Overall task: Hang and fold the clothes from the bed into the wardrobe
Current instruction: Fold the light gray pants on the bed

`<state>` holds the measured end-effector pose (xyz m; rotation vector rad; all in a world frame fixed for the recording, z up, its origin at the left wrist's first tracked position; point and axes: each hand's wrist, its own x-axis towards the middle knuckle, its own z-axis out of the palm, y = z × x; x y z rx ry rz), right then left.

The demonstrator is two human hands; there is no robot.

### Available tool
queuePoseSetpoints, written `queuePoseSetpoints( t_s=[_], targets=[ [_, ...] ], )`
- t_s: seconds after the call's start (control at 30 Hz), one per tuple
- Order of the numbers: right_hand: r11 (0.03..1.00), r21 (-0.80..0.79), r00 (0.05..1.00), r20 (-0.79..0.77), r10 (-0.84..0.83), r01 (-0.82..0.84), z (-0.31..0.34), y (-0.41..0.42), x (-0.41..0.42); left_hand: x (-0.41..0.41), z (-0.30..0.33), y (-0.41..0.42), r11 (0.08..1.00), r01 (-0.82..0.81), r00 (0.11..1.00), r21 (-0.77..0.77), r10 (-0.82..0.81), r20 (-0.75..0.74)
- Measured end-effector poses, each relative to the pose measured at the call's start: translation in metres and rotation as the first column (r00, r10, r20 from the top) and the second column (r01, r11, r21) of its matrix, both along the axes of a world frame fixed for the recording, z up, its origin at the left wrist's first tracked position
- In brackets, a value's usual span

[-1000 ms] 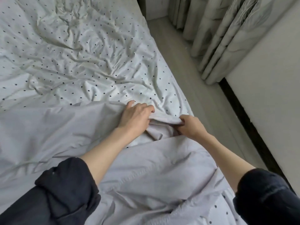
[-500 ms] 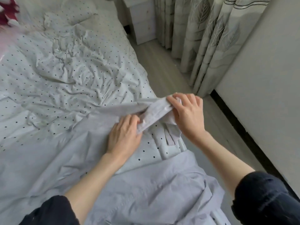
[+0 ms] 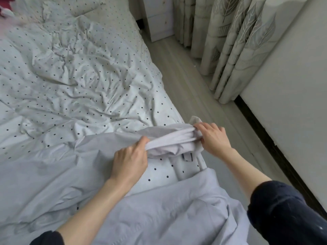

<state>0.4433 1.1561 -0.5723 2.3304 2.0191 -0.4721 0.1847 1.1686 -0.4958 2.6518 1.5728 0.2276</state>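
A pale lilac-grey garment (image 3: 53, 174) lies spread over the near part of the bed (image 3: 79, 85), which has a white sheet with black dots. My left hand (image 3: 129, 160) grips a bunched strip of the garment at its left end. At the bed's right edge my right hand (image 3: 214, 138) grips the strip's other end. The strip is stretched between the two hands, slightly above the sheet. More of the garment drapes over the bed's near corner, under my forearms.
A strip of light wood floor (image 3: 194, 96) runs along the bed's right side. Patterned curtains (image 3: 238, 41) hang at the far right, a white wall (image 3: 292, 94) with a dark skirting nearer. A white drawer unit (image 3: 159, 18) stands beyond the bed. Something red (image 3: 4, 9) shows at the top left.
Both hands have lifted the bunched edge of the garment off the sheet and drawn it out between them. The right hand moved right to the bed's edge. The view tilted up.
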Motion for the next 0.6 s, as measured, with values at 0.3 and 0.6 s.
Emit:
queuePoseSetpoints(
  t_s=[0.3,0.6],
  targets=[
    [0.834,0.543,0.979,0.105,-0.176,0.092,0.066,0.087,0.026,0.012,0.057,0.066,0.964,-0.262,0.953,0.053,0.249,0.170],
    [0.728,0.683,0.968,0.216,-0.130,-0.055,0.073,0.052,0.048,0.024,0.042,0.025,0.992,-0.026,0.974,0.123,-0.002,0.225]
  ],
)
